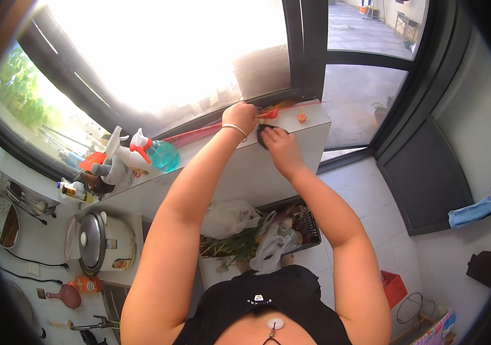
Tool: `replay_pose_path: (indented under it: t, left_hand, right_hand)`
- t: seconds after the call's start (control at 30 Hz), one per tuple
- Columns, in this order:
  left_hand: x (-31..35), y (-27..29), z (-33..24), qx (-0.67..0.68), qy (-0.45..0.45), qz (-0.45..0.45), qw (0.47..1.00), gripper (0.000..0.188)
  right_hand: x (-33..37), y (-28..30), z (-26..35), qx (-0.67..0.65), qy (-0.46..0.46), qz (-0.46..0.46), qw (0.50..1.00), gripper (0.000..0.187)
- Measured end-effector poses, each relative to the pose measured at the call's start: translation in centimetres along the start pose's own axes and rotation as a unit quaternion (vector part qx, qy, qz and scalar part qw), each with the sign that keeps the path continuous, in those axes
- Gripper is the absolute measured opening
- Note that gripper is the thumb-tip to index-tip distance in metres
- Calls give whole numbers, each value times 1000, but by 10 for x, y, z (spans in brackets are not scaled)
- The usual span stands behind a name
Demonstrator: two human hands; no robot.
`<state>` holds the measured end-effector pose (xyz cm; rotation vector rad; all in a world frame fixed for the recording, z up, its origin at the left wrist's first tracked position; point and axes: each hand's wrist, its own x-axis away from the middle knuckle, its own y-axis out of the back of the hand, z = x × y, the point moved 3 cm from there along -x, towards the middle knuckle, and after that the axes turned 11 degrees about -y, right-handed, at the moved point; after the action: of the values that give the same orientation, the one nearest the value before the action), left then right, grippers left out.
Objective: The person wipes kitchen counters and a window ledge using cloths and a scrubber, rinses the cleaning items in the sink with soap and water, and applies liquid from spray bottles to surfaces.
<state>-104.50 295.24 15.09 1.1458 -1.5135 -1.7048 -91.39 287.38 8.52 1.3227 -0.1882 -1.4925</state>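
Observation:
My left hand (239,119), a bangle on its wrist, is closed in a fist above the white ledge by the window. What it grips is hidden, though a red-tipped piece (268,114) sticks out beside it. A long pinkish-red strip (193,135) lies along the ledge, passing behind that hand. My right hand (281,144) presses a dark cloth (264,137) on the ledge's front edge, just right of the left hand. Farther right, a small orange-red ornament (301,118) rests on the ledge (317,118).
A teal spray bottle (164,155) and a white spray bottle (124,154) stand left on the ledge. Below are a rice cooker (110,244) and a black crate (309,227) with vegetables and plastic bags. A glass door (351,103) and a red box (393,289) are at right.

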Motion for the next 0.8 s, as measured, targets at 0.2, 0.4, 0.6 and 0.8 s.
replay_pose_path:
  t: [0.2,0.4,0.6,0.8]
  left_hand:
    - [-3,-2,2,12,19,0,1000,18]
    - [-12,5,-12,-17,62,52,997,33]
    - [-13,8,-19,-25,41,70,996,28]
    - [12,10,-15,-59,-21,-56,996,38]
  right_hand:
    - [-3,-6,-1,17,-6,-17,1000,34]
    - [-1,-13,15,-68,3,-13,998,38]
    - [2,-32,41,-38,9,-15,999,33]
    - [-5,-27,56,-119,-17,21,992,17]
